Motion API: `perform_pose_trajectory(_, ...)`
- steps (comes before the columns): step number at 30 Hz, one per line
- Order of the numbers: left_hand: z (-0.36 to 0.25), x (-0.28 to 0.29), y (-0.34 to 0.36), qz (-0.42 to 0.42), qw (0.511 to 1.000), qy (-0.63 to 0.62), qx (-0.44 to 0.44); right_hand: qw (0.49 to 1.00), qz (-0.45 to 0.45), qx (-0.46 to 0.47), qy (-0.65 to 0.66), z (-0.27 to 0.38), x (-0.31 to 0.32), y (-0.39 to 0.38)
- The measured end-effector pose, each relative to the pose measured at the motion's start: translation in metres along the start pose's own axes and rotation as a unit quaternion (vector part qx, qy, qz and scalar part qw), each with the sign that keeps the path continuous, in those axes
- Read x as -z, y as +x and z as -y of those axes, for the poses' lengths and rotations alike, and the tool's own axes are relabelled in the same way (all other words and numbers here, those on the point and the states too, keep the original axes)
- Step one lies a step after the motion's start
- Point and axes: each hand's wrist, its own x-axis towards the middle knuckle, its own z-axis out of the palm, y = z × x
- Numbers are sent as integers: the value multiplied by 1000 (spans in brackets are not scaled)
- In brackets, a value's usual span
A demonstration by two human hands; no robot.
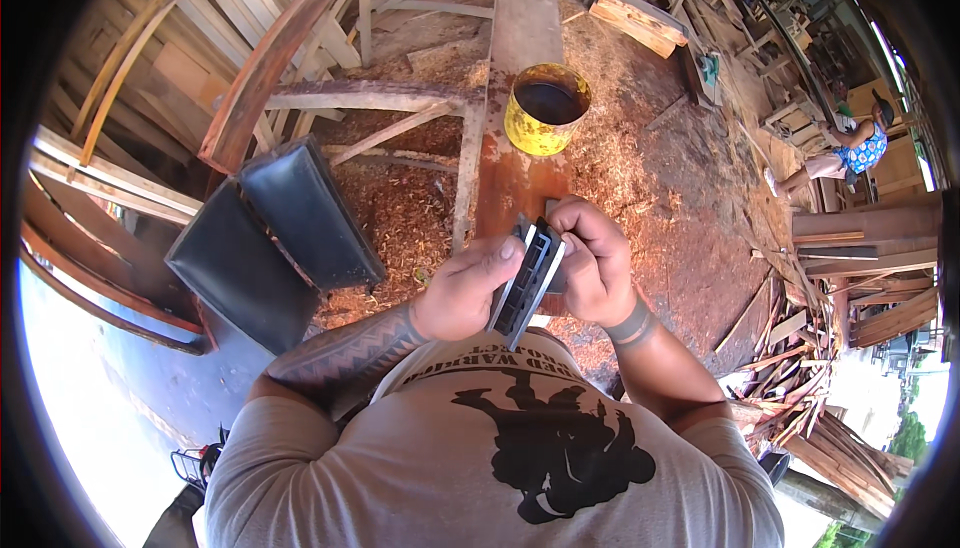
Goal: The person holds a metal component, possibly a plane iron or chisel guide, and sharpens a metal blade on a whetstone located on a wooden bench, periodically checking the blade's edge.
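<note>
My left hand (465,293) grips a long, narrow black tool with silver edges (525,278), thumb along its near side. My right hand (595,263) holds the same tool from the right, with its fingers bent at the upper end. A dark flat piece behind the tool is mostly hidden by my hands. Beneath them runs a long reddish-brown plank (510,183), with a yellow bucket of dark contents (540,133) standing on it farther away.
Black padded panels (240,278) rest left of the plank, near curved timbers (290,38). Wood shavings (630,178) cover the ground. Offcuts (795,378) pile at the right, and another person (860,148) is at the upper right beside stacked wood.
</note>
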Motion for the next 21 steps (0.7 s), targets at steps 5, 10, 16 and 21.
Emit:
perform_pose_trajectory(5, -1, 6, 2, 55, 998, 2, -7, 999, 17, -30, -8, 6, 3, -6)
perform_pose_trajectory(10, -6, 8, 1, 66, 992, 103, -26, 982, -1, -161, 98, 23, -2, -13)
perform_pose_trajectory(16, 7, 13, 5, 11, 999, -25, 39, 946, -30, -248, 207, 28, -5, -3)
perform_pose_trajectory(21, -3, -2, 17, -14, 983, -155, 100, 924, -94, -284, 239, 13, -5, 0)
